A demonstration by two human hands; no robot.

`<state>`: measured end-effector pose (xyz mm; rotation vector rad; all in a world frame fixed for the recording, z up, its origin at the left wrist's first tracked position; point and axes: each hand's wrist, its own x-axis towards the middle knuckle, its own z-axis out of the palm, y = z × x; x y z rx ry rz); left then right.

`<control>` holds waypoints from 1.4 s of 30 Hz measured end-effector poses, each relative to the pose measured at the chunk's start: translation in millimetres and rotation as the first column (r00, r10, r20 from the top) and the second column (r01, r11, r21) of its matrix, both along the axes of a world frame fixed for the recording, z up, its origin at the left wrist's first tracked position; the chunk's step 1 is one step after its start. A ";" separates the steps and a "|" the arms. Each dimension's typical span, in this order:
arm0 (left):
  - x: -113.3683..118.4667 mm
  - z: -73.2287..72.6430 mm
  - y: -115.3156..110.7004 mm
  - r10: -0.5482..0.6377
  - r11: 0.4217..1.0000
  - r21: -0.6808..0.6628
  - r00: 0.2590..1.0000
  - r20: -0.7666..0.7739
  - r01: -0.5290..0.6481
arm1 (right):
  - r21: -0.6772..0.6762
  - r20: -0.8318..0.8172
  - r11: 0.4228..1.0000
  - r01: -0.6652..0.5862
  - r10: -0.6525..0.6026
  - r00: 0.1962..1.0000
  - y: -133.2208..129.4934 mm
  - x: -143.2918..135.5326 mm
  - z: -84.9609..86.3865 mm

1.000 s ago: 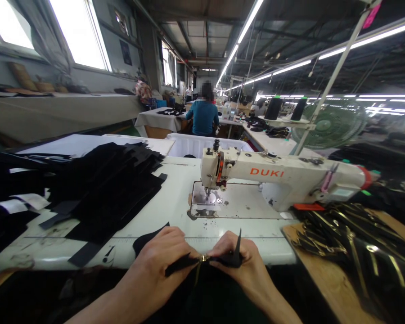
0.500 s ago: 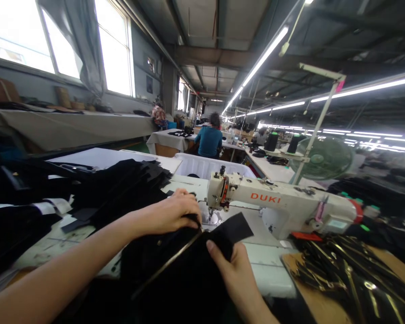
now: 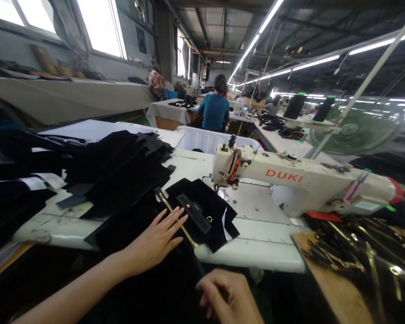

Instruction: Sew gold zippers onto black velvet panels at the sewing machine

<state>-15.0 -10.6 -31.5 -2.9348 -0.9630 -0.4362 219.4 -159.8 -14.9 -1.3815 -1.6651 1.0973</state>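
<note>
My left hand (image 3: 162, 235) lies flat with its fingers spread on a black fabric panel (image 3: 197, 186), its fingertips across a gold zipper (image 3: 178, 219). Beyond the fingers, the panel carries a dark strap-like patch (image 3: 193, 213) with a gold stud and a gold ring. A white sliver of backing (image 3: 225, 225) shows near the panel's right edge. My right hand (image 3: 231, 294) is lower down, its fingers curled beside black cloth hanging off the front edge; whatever they grip is hidden. Just past the panel stands a DUKI sewing machine (image 3: 256, 168), the panel lying beside its needle area.
Stacked black fabric pieces (image 3: 121, 166) cover the table's left side. Black strips with gold zippers (image 3: 361, 252) are heaped on a wooden board (image 3: 324, 274) at right. Behind the machine are a white bin (image 3: 185, 139), a green fan (image 3: 361, 126) and a seated person in blue (image 3: 216, 110).
The black panel, earlier gathered between both hands, now lies spread on the machine table. My left hand has opened flat on it; my right has moved down toward the front. The view has tilted downward.
</note>
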 end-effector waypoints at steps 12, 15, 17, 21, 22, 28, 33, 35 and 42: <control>6.6 17.8 -52.8 0.061 0.998 -0.042 0.976 0.208 -0.054 | 0.464 0.669 0.850 -0.249 -0.152 0.727 41.5 12.1 -19.9; 15.2 0.9 -82.0 0.094 0.996 -0.009 0.981 0.172 -0.094 | 0.481 0.651 0.855 -0.193 -0.202 0.731 37.1 9.2 -18.9; 18.3 -4.0 -79.7 0.100 0.995 -0.021 0.981 0.168 -0.098 | 0.475 0.632 0.859 -0.188 -0.185 0.753 44.5 11.1 -12.2; 7.5 10.2 -49.3 0.007 0.989 -0.144 0.985 0.172 0.018 | 0.497 0.612 0.829 -0.259 -0.123 0.781 67.2 14.8 -6.3; 3.3 16.6 -43.5 -0.020 0.984 -0.172 0.987 0.162 0.048 | 0.507 0.618 0.818 -0.273 -0.124 0.776 69.7 14.3 -7.8; 7.6 25.4 -51.0 0.030 0.986 -0.166 0.992 0.126 -0.009 | 0.528 0.622 0.824 -0.206 -0.210 0.754 59.4 3.3 -13.7; 14.2 5.0 -44.0 0.232 0.972 -0.055 0.966 0.111 -0.228 | 0.436 0.605 0.866 -0.243 -0.082 0.792 74.8 -8.3 1.3; 6.6 2.8 -36.3 0.236 0.972 -0.027 0.968 0.088 -0.235 | 0.431 0.605 0.866 -0.253 -0.069 0.793 79.7 -13.2 2.2; -4.4 5.1 -50.7 0.059 0.994 0.092 0.995 0.083 -0.067 | 0.490 0.604 0.853 -0.180 -0.183 0.776 50.1 -12.6 -11.4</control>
